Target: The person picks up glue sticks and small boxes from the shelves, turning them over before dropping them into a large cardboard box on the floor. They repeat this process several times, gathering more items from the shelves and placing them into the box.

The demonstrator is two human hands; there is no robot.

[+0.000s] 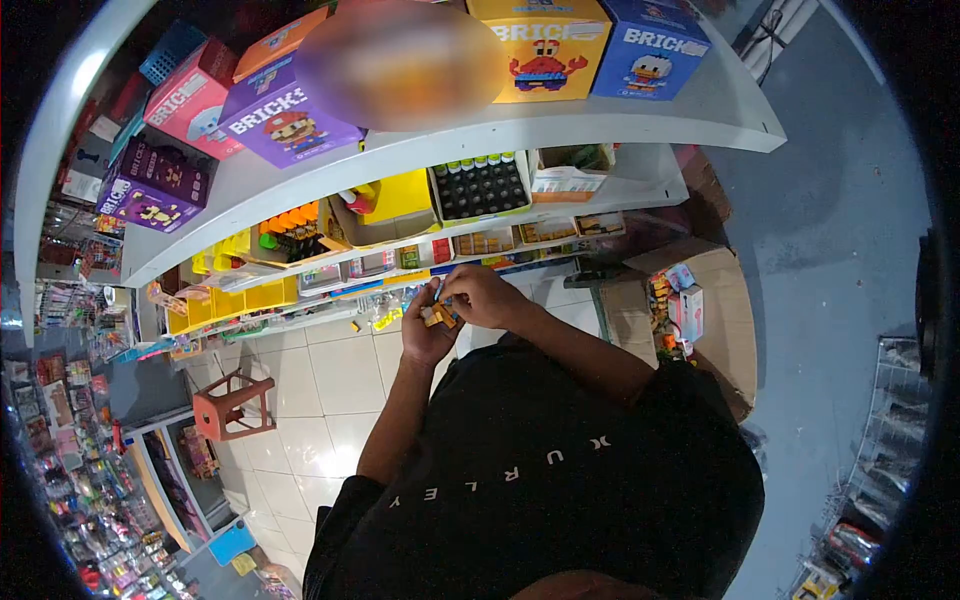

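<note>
My left hand is cupped palm up in front of the lower shelves, its fingers curled around several small orange block-like pieces. What exactly these pieces are is too small to tell. My right hand reaches over from the right, its fingertips pinched together just above the left palm. A bit of something bluish-white shows by those fingertips, but I cannot make it out. Just beyond the hands, a shelf row holds small open boxes of little packs, among them a box of orange-brown pieces.
Brick-set boxes, such as a yellow one, line the upper shelf. Below stands a tray of dark bottles. An open carton with goods sits right; a red stool stands on the tiled floor, left. Hanging packets cover the far left.
</note>
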